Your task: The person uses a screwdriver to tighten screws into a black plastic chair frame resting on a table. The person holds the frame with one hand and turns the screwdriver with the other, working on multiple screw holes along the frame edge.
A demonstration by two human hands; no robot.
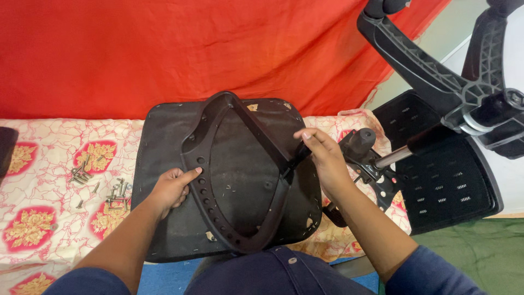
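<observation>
Lap: your knees in dark blue trousers (273,273) sit at the bottom edge, closest to you, with the near rim of the seat pan resting over them.
Seat pan: the black chair seat pan (158,180) lies underside up, partly on your lap and partly on the bed, in the middle of the view.
Frame: a black plastic triangular bracket (210,164) with a row of holes along its left arm lies flat on the seat pan, its point toward the red cloth.
Left hand: your left hand (172,188) lies loosely curled on the seat pan, thumb pressed against the bracket's left arm beside the holes; it grasps nothing.
Right hand: your right hand (325,158) is clenched around a slim dark tool (297,158) whose tip meets the bracket's right arm.
Bed: the bed cover (43,164) is cream with red and gold patches and carries the seat pan.
Screws: a loose scatter of metal screws (101,188) lies on the cover, left of the seat pan, near your left forearm.
Mechanism: a black tilt mechanism with a knob and steel rod (371,158) lies just right of your right hand.
Chair parts: a black perforated backrest panel (447,180) and a ribbed chair base (436,71) stand further right.
Backdrop: a red cloth (164,49) hangs behind the bed.
</observation>
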